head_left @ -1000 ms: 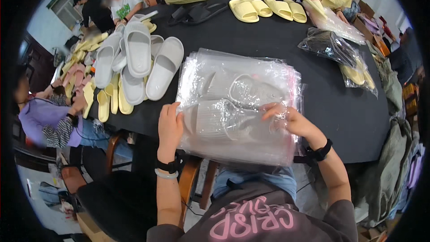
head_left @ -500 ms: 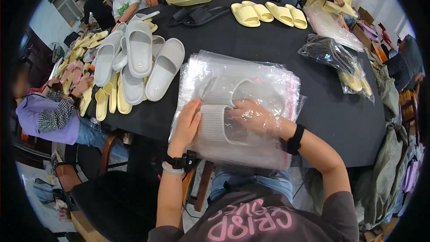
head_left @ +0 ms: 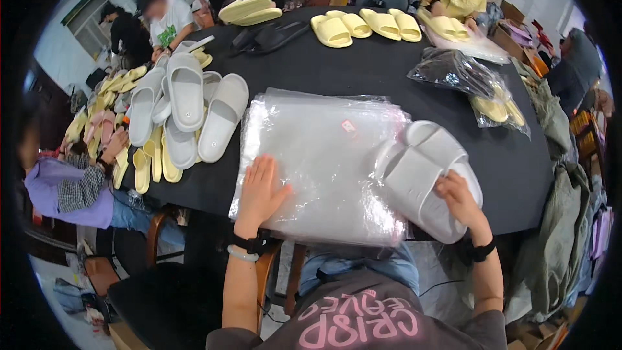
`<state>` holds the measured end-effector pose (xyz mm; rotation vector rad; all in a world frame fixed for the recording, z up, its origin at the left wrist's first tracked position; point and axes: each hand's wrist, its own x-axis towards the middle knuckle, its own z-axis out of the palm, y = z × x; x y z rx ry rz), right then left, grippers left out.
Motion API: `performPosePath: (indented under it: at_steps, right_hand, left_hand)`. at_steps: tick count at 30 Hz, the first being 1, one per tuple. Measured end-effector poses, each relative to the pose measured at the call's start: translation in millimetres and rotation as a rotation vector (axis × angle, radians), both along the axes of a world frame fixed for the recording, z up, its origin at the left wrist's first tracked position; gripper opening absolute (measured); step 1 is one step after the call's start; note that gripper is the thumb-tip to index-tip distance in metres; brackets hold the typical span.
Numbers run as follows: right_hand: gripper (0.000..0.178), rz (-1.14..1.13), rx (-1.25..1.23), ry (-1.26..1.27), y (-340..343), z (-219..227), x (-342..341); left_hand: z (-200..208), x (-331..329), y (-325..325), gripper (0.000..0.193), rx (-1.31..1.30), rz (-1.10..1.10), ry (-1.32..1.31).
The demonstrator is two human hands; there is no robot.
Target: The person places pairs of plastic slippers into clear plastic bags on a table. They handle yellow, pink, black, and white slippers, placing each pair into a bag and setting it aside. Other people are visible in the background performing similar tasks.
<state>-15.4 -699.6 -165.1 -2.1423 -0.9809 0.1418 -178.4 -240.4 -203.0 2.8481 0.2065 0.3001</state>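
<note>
My left hand (head_left: pixel 261 193) lies flat on the left part of a stack of clear plastic bags (head_left: pixel 311 149), its fingers stretched out and holding nothing. A small pinkish-red label shows near the far side of the stack. At the stack's right edge is a pair of light grey slide slippers (head_left: pixel 411 185), partly over the bags and partly over the black table. My right hand (head_left: pixel 459 196) has its fingers curled in at the strap of the nearer slipper. The fingertips are partly hidden there.
Several grey slippers (head_left: pixel 220 116) are heaped at the left, with yellow ones (head_left: pixel 141 170) beneath and beside them. Yellow pairs (head_left: pixel 334 31) and black slippers (head_left: pixel 272 37) line the far side of the black table (head_left: pixel 337 68). Bagged slippers (head_left: pixel 489 109) lie at right. Co-workers sit around.
The grey slippers have gone from the middle of the bag stack to its right edge with my right hand. My left hand has left the slipper and now rests flat on the bags.
</note>
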Motion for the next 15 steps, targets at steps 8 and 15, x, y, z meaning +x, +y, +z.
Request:
performPosePath:
  at_steps: [8, 15]
  right_hand:
    - [0.029, -0.365, 0.375, -0.057, 23, 72, -55]
    - [0.038, 0.058, 0.201, -0.087, 178, 97, -106]
  left_hand:
    - [6, -18, -18, 0.070, 0.151, -0.019, 0.041]
    - [-79, -26, 29, 0.064, -0.369, -0.128, -0.046]
